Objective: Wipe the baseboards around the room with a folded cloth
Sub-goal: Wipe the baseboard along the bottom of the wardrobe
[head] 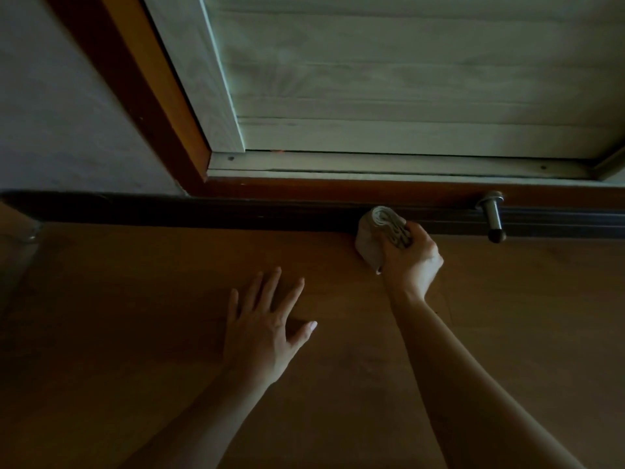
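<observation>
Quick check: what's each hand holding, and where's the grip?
The right hand grips the folded cloth round its right side, far end against the baseboard. The left hand holds nothing, spread over the floor.

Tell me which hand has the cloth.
The right hand, gripping the folded cloth at the baseboard; the left hand is spread flat, holding nothing.

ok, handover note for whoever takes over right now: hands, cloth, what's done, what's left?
Right hand: grips the folded cloth, pressed on the dark baseboard below the door.
Left hand: open, flat on the wooden floor.
Metal door stop sticks out just right of the cloth.
Done: wiping is under way; which stretch is already wiped cannot be told.
Left: probably work around the stop, then the rest of the room.
</observation>
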### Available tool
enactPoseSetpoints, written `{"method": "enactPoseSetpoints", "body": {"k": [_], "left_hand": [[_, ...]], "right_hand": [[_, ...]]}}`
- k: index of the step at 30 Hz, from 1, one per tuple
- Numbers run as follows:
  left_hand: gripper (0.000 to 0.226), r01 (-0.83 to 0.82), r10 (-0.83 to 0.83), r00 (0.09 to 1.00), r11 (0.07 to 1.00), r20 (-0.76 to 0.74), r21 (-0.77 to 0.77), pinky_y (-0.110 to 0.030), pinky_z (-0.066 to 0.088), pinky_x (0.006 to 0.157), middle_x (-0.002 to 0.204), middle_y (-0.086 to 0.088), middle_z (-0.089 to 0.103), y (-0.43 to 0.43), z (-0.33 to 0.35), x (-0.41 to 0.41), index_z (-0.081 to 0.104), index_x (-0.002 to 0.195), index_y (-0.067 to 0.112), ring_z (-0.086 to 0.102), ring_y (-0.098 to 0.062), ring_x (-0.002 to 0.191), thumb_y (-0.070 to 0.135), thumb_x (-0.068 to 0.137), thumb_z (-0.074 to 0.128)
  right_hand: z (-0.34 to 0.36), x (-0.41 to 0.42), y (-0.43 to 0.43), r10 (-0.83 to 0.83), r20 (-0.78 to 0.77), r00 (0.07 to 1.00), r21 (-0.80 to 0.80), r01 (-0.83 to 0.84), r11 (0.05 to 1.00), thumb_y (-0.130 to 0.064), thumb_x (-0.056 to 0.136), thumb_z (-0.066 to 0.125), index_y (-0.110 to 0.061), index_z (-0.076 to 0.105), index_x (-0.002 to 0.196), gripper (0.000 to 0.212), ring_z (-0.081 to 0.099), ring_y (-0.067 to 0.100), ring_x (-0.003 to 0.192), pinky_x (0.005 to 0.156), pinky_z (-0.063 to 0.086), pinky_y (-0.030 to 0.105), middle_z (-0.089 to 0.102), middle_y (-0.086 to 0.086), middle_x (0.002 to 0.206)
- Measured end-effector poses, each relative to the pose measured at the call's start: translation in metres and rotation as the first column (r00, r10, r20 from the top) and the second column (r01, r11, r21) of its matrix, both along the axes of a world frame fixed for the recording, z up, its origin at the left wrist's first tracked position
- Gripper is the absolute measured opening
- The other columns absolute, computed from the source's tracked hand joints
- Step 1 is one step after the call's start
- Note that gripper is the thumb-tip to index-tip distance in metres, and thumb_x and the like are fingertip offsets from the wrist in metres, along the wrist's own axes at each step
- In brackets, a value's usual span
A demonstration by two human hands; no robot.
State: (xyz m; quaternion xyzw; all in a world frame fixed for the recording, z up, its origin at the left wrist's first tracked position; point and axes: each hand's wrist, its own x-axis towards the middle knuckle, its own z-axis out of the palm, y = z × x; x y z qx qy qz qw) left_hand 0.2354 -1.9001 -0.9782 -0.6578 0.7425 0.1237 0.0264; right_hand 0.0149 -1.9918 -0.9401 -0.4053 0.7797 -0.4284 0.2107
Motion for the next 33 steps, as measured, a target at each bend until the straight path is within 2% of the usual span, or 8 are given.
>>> {"method": "enactPoseSetpoints", "body": {"k": [2,4,6,10,14,21,26,33], "left_hand": [[0.081,-0.001,0.001,1.000,1.000,-0.013,-0.015,-0.055,0.003,0.124,0.170,0.004,-0.002,-0.001,0.002,0.001,-0.001,0.155,0.052,-0.001,-0.023,0.156,0.086,0.082,0.001],[0.082,0.001,-0.001,1.000,1.000,-0.012,-0.018,-0.055,0.004,0.124,0.170,0.003,-0.001,0.000,0.004,0.001,0.001,0.156,0.051,-0.001,-0.024,0.156,0.085,0.082,-0.001],[0.083,0.006,-0.006,1.000,1.000,-0.012,-0.003,-0.054,0.000,0.124,0.170,0.004,-0.007,0.000,0.003,0.001,-0.005,0.155,0.052,-0.006,-0.023,0.156,0.085,0.079,-0.005],[0.081,0.004,-0.004,0.999,1.000,-0.031,-0.021,-0.055,0.005,0.124,0.170,0.004,0.001,0.000,0.002,0.003,0.003,0.156,0.051,0.000,-0.024,0.156,0.085,0.082,0.002],[0.080,0.000,-0.001,0.999,0.999,-0.041,-0.036,-0.057,0.010,0.123,0.170,0.003,0.008,0.000,0.001,0.003,0.009,0.156,0.050,0.007,-0.025,0.156,0.084,0.084,0.006],[0.078,-0.009,0.008,1.000,0.998,-0.021,-0.056,-0.058,0.020,0.121,0.166,0.000,0.024,0.000,-0.004,0.003,0.023,0.155,0.048,0.023,-0.027,0.153,0.083,0.086,0.016],[0.075,-0.030,0.028,0.999,0.997,-0.019,-0.076,-0.061,0.033,0.114,0.158,-0.004,0.041,-0.002,-0.002,-0.003,0.041,0.150,0.041,0.038,-0.030,0.144,0.079,0.086,0.030],[0.076,0.034,-0.028,0.998,0.994,0.051,-0.101,-0.054,0.035,0.113,0.159,-0.003,0.039,-0.009,-0.002,-0.008,0.036,0.152,0.040,0.042,-0.029,0.142,0.079,0.089,0.021]], "right_hand": [[0.000,-0.004,0.004,-0.133,0.081,0.988,0.011,0.132,0.991,-0.031,0.087,0.074,-0.017,0.069,0.113,0.030,0.063,0.011,0.095,0.078,0.050,0.021,0.069,-0.001,0.105],[-0.002,-0.001,0.006,-0.187,0.103,0.977,0.001,0.188,0.982,-0.032,0.087,0.075,-0.017,0.070,0.115,0.031,0.066,0.014,0.098,0.082,0.054,0.026,0.070,0.000,0.105],[-0.002,0.013,0.004,-0.118,0.062,0.991,-0.006,0.119,0.993,-0.028,0.087,0.075,-0.016,0.070,0.115,0.031,0.066,0.014,0.099,0.087,0.057,0.032,0.071,0.001,0.107],[-0.002,0.031,0.000,0.003,0.007,1.000,-0.022,-0.003,1.000,-0.029,0.085,0.076,-0.016,0.070,0.117,0.035,0.067,0.013,0.097,0.086,0.059,0.035,0.072,0.001,0.107],[0.000,0.023,0.004,-0.109,0.001,0.994,-0.037,0.109,0.993,-0.029,0.085,0.076,-0.017,0.071,0.115,0.032,0.065,0.013,0.095,0.088,0.058,0.040,0.072,0.002,0.104],[0.001,0.055,0.002,0.025,-0.082,0.996,-0.075,-0.031,0.997,-0.026,0.085,0.077,-0.013,0.071,0.117,0.035,0.067,0.016,0.096,0.083,0.058,0.038,0.071,0.001,0.110],[0.009,0.075,0.002,0.159,-0.091,0.983,-0.086,-0.167,0.982,-0.034,0.085,0.073,-0.012,0.070,0.118,0.040,0.060,0.010,0.093,0.077,0.049,0.026,0.069,0.001,0.109],[0.004,0.003,0.004,0.003,-0.114,0.993,-0.030,-0.007,1.000,-0.023,0.087,0.074,-0.016,0.071,0.119,0.033,0.066,0.023,0.101,0.086,0.054,0.037,0.071,0.004,0.111]]}}
